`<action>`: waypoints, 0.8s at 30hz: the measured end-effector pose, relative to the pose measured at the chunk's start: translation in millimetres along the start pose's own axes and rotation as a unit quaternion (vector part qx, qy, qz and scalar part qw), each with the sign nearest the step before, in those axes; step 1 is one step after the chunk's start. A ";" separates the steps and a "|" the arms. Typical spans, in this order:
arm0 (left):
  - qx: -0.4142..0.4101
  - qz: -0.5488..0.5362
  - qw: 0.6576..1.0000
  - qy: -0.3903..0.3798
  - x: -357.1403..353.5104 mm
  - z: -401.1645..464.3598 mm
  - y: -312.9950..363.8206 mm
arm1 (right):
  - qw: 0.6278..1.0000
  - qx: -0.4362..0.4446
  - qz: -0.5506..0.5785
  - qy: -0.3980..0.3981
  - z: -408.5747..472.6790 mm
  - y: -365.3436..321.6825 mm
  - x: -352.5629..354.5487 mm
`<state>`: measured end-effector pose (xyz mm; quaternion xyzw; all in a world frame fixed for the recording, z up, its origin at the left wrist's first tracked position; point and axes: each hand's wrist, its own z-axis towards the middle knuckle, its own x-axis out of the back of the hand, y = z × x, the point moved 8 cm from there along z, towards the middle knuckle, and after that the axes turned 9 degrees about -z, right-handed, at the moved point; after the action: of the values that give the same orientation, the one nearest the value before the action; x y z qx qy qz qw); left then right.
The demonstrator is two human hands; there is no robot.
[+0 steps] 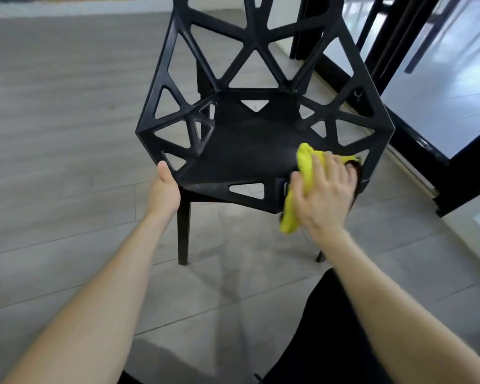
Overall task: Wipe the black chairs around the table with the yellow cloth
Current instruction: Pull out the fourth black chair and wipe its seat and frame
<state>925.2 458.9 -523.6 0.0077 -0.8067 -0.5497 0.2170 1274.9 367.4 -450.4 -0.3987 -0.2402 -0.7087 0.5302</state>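
A black chair [244, 139] with a triangle-cut frame stands in front of me, its seat facing me. My right hand [324, 192] grips the bunched yellow cloth [306, 167] and presses it on the seat's front right corner; part of the cloth hangs down over the front edge. My left hand [165, 189] holds the chair's front left corner, thumb on top of the rim and fingers hidden underneath.
Grey wood-look floor [67, 134] spreads to the left and under the chair. A black-framed glass table [432, 112] stands to the right, its frame close to the chair's right side. Another black chair's legs [302, 26] show behind.
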 end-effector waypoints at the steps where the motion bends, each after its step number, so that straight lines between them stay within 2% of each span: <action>1: -0.010 -0.002 1.000 0.002 -0.7 -3.6 2.2 | 0.999 0.031 0.007 -0.005 -12.0 -39.5 1.7; 3: -0.039 -0.011 0.999 0.010 3.0 -5.2 5.0 | 0.988 0.149 0.024 -0.030 -36.9 -135.0 2.9; 5: -0.053 -0.022 0.998 0.027 12.1 -0.9 1.1 | 0.968 0.243 0.028 -0.061 -52.3 -199.9 4.4; 7: -0.057 -0.023 0.997 0.049 24.0 5.7 -6.4 | 0.946 0.314 0.056 -0.050 -52.4 -204.2 7.7; 9: -0.057 -0.016 0.996 0.063 33.2 11.5 -14.5 | 0.934 0.347 0.084 -0.016 -51.8 -154.9 17.7; 10: -0.055 -0.009 0.996 0.065 34.9 13.4 -17.1 | 0.943 0.320 0.088 0.004 -44.9 -112.7 20.7; 13: -0.062 -0.015 0.996 0.068 35.3 13.8 -17.8 | 0.991 0.130 0.040 0.016 -6.4 25.1 20.1; 15: -0.062 -0.024 0.996 0.064 35.7 11.9 -17.6 | 1.000 0.026 0.007 0.005 2.4 47.9 17.1; 17: -0.057 -0.021 0.996 0.062 36.5 9.0 -17.0 | 0.999 0.030 0.018 0.002 -11.8 -6.5 15.5; 19: -0.056 -0.022 0.996 0.064 42.1 8.9 -18.0 | 0.988 0.145 0.057 -0.003 -38.5 -106.9 21.4; 21: -0.067 -0.037 0.994 0.076 54.8 7.6 -20.3 | 0.962 0.262 0.061 -0.046 -67.7 -195.9 23.1; 22: -0.066 -0.041 0.993 0.088 63.9 7.6 -23.5 | 0.947 0.306 0.065 -0.068 -75.5 -221.1 24.1; 24: -0.054 -0.039 0.991 0.116 82.7 9.7 -33.7 | 0.924 0.365 0.094 -0.073 -77.4 -222.2 28.0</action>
<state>839.3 433.4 -528.3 0.0908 -0.7442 -0.5959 0.2877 1038.0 364.3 -453.1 -0.2492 -0.4817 -0.4882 0.6838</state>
